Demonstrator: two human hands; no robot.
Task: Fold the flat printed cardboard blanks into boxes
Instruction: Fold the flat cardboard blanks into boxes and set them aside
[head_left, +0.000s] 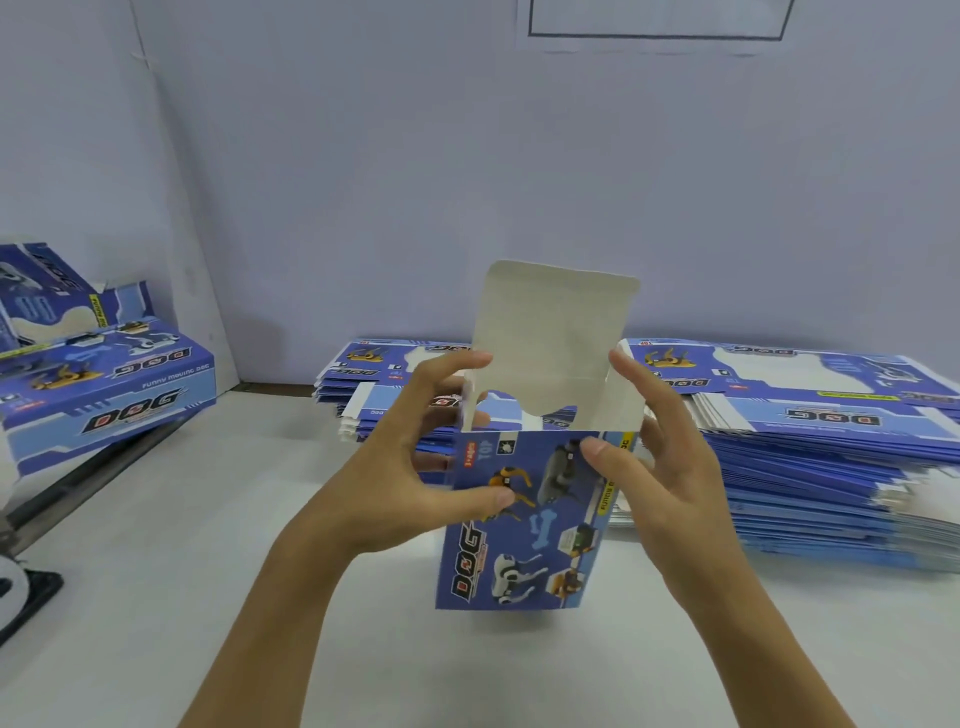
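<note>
Fingers, left hand (415, 467): curled round the left side of the box (524, 519); thumb pressed on the printed front panel, the other fingers (457, 364) reaching up to the left side flap at the open top.
Fingers, right hand (670, 467): spread and bent round the right side of the box; thumb on the front panel near the top edge, forefinger tip touching the right side flap (626, 400).
Box: at the middle of the view, upright, printed blue with toy dogs and the word DOG, already opened into a tube and held between both hands; whether its lower end touches the tabletop (208, 545) cannot be told.
Lid flap (553, 332): stands straight up from the far wall at 12 o'clock, its plain white inner face toward the camera; the top is open.
Flat blanks (810, 447): a tall stack at 2 o'clock, a lower one (374, 384) just behind the left hand at 11 o'clock.
Finished boxes (104, 395): piled at 9 o'clock.
Step in hand: closing the top end, as it looks; the side flaps are not yet turned in.
Next move calls for: both small side flaps pushed inward, then the lid flap bent forward and its tongue tucked behind the front wall, with the thumbs keeping the tube square.
</note>
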